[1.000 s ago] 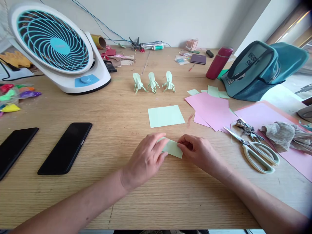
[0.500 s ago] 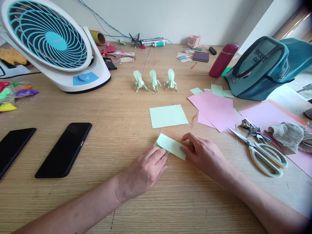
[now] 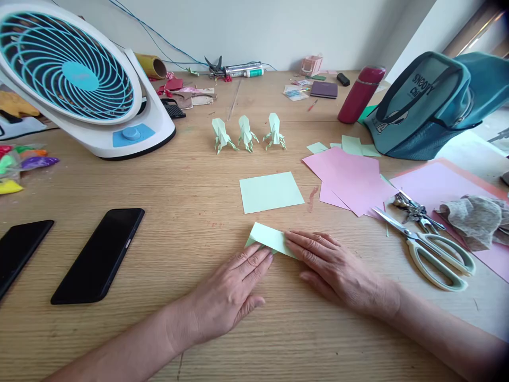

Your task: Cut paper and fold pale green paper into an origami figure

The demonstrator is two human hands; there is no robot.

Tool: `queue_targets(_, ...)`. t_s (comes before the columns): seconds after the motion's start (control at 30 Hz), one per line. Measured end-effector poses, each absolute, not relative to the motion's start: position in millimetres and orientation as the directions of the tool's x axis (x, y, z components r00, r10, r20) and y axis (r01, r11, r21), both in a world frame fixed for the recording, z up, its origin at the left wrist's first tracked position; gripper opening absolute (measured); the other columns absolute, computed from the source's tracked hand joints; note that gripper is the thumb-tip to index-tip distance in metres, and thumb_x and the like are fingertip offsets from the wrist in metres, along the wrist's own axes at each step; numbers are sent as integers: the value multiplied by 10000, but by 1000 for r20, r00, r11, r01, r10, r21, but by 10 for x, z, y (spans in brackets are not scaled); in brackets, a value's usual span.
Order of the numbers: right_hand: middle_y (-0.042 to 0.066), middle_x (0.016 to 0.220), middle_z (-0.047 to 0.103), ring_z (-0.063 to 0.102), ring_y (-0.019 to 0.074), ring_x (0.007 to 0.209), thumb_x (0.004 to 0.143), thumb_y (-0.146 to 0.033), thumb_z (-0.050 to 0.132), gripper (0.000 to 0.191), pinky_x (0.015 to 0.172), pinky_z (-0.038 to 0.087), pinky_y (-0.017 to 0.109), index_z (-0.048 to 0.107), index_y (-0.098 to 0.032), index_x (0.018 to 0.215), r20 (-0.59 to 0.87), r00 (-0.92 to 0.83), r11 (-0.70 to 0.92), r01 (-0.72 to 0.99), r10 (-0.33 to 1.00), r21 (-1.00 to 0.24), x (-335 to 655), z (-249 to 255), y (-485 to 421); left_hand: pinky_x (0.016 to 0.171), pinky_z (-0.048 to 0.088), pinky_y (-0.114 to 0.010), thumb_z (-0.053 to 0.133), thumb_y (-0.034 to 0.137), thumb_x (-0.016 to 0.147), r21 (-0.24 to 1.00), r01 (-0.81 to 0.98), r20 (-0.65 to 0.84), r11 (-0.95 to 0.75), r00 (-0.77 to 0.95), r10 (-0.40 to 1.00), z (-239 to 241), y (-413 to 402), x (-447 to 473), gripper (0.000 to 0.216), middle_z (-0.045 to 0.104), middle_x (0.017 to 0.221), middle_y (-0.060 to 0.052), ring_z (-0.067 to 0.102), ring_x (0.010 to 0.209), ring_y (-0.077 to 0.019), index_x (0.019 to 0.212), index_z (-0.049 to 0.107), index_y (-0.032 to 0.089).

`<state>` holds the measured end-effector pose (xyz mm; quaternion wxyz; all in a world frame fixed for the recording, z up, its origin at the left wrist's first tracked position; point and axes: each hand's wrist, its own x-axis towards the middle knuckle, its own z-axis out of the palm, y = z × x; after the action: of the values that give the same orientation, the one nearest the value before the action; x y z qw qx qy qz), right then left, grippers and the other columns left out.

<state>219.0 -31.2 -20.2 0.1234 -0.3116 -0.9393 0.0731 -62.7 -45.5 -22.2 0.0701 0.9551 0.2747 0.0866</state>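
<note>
The right hand (image 3: 336, 270) had been flattened from its earlier pinch onto the folded paper (image 3: 272, 236), which lay at six o'clock from the green sheet (image 3: 272, 192) and was touched by the flat left hand (image 3: 234, 286).

That wooden table (image 3: 178, 212) bears a fan (image 3: 81, 77) upper left, two black phones (image 3: 98, 257) lower left, folded green paper (image 3: 269, 237) just below centre.

Toward the far edge of the table (image 3: 178, 185), three origami figures (image 3: 245, 127) stand behind a paper sheet (image 3: 271, 192), itself behind a paper strip (image 3: 269, 235). Left, a fan (image 3: 81, 76) stands behind two smartphones (image 3: 97, 257); right, a flask (image 3: 361, 95) and bag (image 3: 417, 111) stand behind scissors (image 3: 412, 235).
</note>
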Motion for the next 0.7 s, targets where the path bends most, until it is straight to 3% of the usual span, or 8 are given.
queue_targets(0.17, 191, 1634, 144, 131, 309, 1515, 976, -460, 467, 789, 1217, 216, 526, 138, -48, 1564, 76, -794, 786, 575, 603, -227, 2271, -241, -399, 1191, 271, -474, 416, 558, 970, 128, 546, 23, -828, 833, 552, -224, -461, -598, 798, 274, 1599, -162, 236, 1488, -297, 1553, 170, 73)
queue_targets(0.4, 189, 1628, 147, 119, 297, 1516, 982, -461, 449, 773, 1210, 227, 539, 142, -53, 1563, 66, -770, 761, 608, 635, -227, 2285, -228, -435, 1185, 271, -481, 369, 743, 870, 119, 542, 63, -832, 832, 551, -244, -515, -570, 1018, 297, 1574, -218, 268, 1469, -343, 1557, 123, 34)
queue_targets(0.53, 207, 1617, 183, 162, 330, 1506, 971, -455, 468, 770, 1168, 310, 544, 199, -20, 1546, 103, -752, 756, 630, 651, -181, 2227, -248, -584, 1185, 310, -440, 383, 700, 899, 191, 484, 35, -854, 866, 499, -168, -489, -660, 932, 358, 1554, -197, 300, 1461, -311, 1543, 210, 49)
queue_targets(0.7, 226, 1573, 313, 385, 354, 1395, 961, -377, 491, 664, 1023, 470, 473, 365, 19, 1479, 167, -764, 781, 614, 624, -113, 2102, -232, -874, 1155, 373, -413, 294, 472, 1026, 315, 393, 116, -864, 888, 446, -62, -402, -830, 548, 571, 1390, -138, 468, 1350, -232, 1426, 426, 122)
